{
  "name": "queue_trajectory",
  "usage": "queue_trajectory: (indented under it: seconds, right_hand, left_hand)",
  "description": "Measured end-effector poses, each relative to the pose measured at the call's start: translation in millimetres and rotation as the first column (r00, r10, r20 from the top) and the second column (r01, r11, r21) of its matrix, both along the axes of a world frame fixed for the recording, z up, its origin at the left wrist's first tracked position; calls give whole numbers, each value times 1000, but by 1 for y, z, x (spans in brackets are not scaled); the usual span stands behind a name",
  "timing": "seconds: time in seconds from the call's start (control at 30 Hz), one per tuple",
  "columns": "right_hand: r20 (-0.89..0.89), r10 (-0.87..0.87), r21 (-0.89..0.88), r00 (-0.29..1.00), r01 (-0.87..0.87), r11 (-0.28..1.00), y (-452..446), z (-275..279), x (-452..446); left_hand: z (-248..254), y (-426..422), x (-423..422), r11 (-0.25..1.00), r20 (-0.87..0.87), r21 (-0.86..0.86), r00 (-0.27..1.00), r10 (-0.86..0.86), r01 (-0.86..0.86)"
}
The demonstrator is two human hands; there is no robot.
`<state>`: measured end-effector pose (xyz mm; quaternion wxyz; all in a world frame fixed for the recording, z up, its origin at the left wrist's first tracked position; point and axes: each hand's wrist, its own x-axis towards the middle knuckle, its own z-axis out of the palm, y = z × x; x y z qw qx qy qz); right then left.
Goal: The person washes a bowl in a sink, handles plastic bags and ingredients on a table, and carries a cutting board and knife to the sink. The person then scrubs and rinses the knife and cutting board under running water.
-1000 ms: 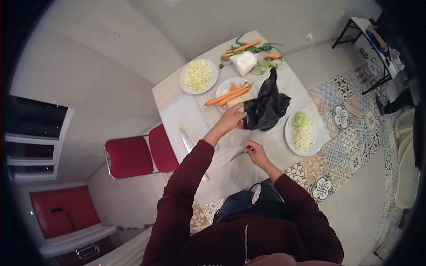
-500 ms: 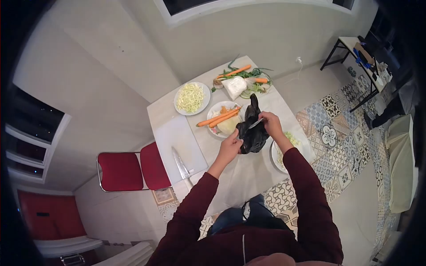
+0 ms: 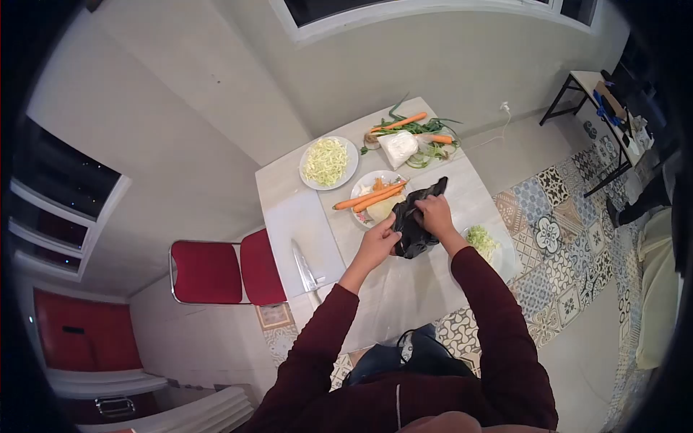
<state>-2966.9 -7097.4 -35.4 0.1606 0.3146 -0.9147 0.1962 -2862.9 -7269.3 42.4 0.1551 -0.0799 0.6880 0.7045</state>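
Observation:
A crumpled black plastic bag (image 3: pixel 413 238) is held above the table in front of me. My left hand (image 3: pixel 377 244) grips its left side, thumb on top. My right hand (image 3: pixel 435 215) is closed at the bag's upper opening, its fingertips partly hidden in the black folds; what they hold cannot be made out. Just behind the bag is a plate (image 3: pixel 359 189) bearing carrots (image 3: pixel 369 196) and a pale round piece of vegetable (image 3: pixel 382 210). Beside my right forearm sits a plate (image 3: pixel 507 263) of chopped pale-green vegetable (image 3: pixel 481 242).
A white cutting board (image 3: pixel 307 224) with a knife (image 3: pixel 303 265) lies on the left. Farther back are a plate of shredded cabbage (image 3: pixel 325 161), a bag of white stuff (image 3: pixel 399 149) and leafy greens (image 3: pixel 437 150). A red chair (image 3: pixel 206 272) stands left of the table (image 3: pixel 375 303).
My right hand has moved down into the bag's opening, and the slim pale object in its fingers is out of sight. The bag's upright top has folded over to the right. The view has shifted slightly.

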Motion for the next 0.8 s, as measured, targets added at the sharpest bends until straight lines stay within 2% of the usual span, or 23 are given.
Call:
queue_trajectory:
  seconds: [0.13, 0.3, 0.37, 0.47, 0.6, 0.8]
  right_hand:
    - [-91, -38, 72, 995, 45, 996, -3, -13, -7]
    - [39, -64, 62, 997, 61, 996, -1, -6, -4]
    - [92, -80, 40, 992, 77, 996, -1, -6, 0]
    - [88, -67, 26, 994, 65, 998, 0, -13, 3]
    - [125, -123, -69, 984, 132, 989, 9, 5, 4]
    - [122, -151, 100, 981, 139, 985, 4, -7, -1]
  left_hand:
    - [3, 1, 0, 995, -27, -16, 995, 99, -99]
    - [9, 0, 11, 971, -28, -90, 975, 219, -220]
    - [3, -2, 18, 971, -20, -119, 978, 206, -207]
    - [-10, 1, 29, 957, -17, -106, 963, 270, -270]
    - [-20, 4, 36, 942, -22, -99, 947, 319, -320]
    - [-25, 13, 33, 936, -70, -136, 946, 317, -324]
